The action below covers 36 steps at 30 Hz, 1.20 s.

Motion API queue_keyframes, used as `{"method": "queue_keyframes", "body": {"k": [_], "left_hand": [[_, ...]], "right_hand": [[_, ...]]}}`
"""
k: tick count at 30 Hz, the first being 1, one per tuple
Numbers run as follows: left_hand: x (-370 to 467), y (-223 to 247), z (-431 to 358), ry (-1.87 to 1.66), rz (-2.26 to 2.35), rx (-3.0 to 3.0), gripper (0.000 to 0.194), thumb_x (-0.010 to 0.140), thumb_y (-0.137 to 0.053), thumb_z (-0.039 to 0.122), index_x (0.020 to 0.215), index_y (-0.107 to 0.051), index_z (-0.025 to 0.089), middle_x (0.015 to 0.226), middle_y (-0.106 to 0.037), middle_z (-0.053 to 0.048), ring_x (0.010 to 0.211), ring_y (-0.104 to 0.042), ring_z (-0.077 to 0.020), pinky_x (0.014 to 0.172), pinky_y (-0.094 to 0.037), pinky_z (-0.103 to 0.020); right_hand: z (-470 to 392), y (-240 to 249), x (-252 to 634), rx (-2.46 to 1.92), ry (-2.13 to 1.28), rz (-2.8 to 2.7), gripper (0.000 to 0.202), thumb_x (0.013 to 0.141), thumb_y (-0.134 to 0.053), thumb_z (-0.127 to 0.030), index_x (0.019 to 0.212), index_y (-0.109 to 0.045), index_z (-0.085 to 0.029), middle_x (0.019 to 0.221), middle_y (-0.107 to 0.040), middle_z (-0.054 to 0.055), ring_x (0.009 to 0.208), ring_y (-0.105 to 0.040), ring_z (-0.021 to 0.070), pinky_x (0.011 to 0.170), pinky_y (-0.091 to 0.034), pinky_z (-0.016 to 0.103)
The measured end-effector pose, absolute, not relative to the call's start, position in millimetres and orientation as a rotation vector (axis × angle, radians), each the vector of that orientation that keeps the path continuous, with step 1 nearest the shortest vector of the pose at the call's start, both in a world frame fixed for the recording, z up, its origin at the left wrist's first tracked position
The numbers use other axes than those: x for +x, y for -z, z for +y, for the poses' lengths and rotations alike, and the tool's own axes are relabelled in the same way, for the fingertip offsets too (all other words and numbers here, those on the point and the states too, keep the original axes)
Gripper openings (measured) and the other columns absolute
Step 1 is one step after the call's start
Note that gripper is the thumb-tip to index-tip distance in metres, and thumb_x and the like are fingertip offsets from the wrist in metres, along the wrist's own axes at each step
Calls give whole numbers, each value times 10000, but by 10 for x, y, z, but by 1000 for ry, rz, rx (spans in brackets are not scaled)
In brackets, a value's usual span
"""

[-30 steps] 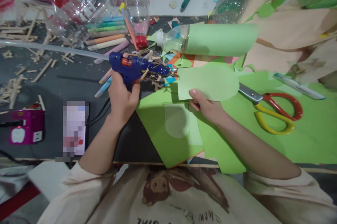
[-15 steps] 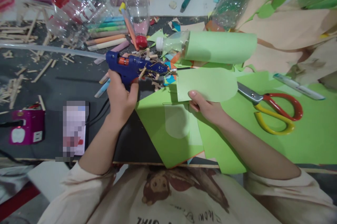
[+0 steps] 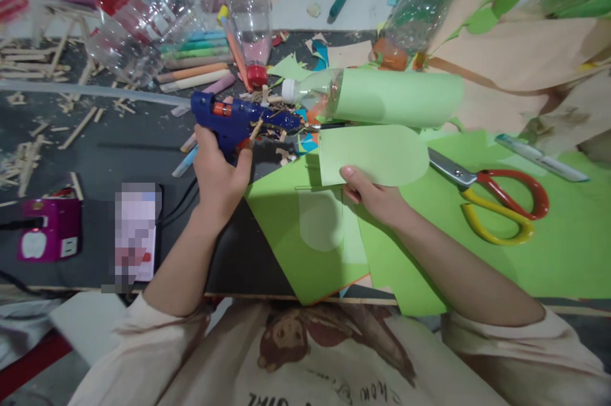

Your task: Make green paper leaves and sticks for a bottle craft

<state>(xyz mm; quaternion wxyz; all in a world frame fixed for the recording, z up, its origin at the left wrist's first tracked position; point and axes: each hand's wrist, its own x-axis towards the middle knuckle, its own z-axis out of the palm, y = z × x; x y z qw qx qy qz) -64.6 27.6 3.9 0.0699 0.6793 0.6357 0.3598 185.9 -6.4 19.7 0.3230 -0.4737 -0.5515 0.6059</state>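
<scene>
My left hand (image 3: pixel 220 167) is closed round the handle of a blue glue gun (image 3: pixel 238 119), whose tip points right at the left edge of a light green paper piece (image 3: pixel 382 148). A long clear glue stick (image 3: pixel 95 89) runs out of the gun's back. My right hand (image 3: pixel 367 189) pinches the paper's lower edge, thumb on top. The paper has a rounded right end. Just beyond it lies a clear bottle with a white cap, wrapped in light green paper (image 3: pixel 401 97).
Red and yellow-handled scissors (image 3: pixel 501 196) lie on green sheets (image 3: pixel 563 240) at the right. A phone (image 3: pixel 137 228) and a purple box (image 3: pixel 49 229) are at the left. Plastic bottles (image 3: pixel 248 5), markers (image 3: pixel 198 78) and wood scraps (image 3: pixel 33 62) fill the far side.
The wrapped bottle has rolled or slid slightly nearer to the held paper. Both hands are almost where they were, with the same things in them.
</scene>
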Motion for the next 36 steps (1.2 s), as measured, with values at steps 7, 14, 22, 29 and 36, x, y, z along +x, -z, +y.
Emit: {"method": "queue_keyframes", "body": {"k": [7,14,22,29,36], "left_hand": [[-632,-68,267,-990,1991,2033,416,833,-607,414,1170,-465,215,1071,-667,-109,1271,-566,-316,1049,-472,-432],[-792,-355,316,-1005,2029,1855,465,795,-678,406,1185,-480,249,1148,-657,-23,1200,-582,-295,995,-486,-438],[-1844,-606,365,-504,2491,1678,447,509,-666,567,690,-387,268,837,-611,-70,988,-623,-433,890,-461,-663],[-2268,-472,346,-359,2407,1482,300,659,-637,523,739,-485,277,757,-632,1,931,-636,-371,822,-465,-537],[-1445,-618,333,-739,2259,1957,262,886,-530,421,1054,-588,229,1038,-670,-20,1038,-636,-280,894,-475,-455]], "right_hand": [[-91,-167,1872,-1227,-1628,-1419,652,865,-442,-763,482,-347,-244,451,-340,-61,427,-349,98,525,-391,285],[-82,-103,1865,-1216,-1555,-1358,647,877,-467,-733,468,-358,-243,430,-334,-65,413,-338,95,503,-384,285],[-56,-109,1861,-1264,-1536,-1289,655,844,-498,-749,448,-361,-246,406,-343,-56,409,-351,104,505,-398,296],[-70,-34,1877,-1312,-1416,-1204,645,832,-507,-762,468,-367,-248,417,-351,-47,411,-345,111,471,-355,297],[-43,22,1874,-1435,-1195,-965,613,830,-456,-786,530,-321,-269,435,-333,-40,414,-328,125,414,-269,294]]}}
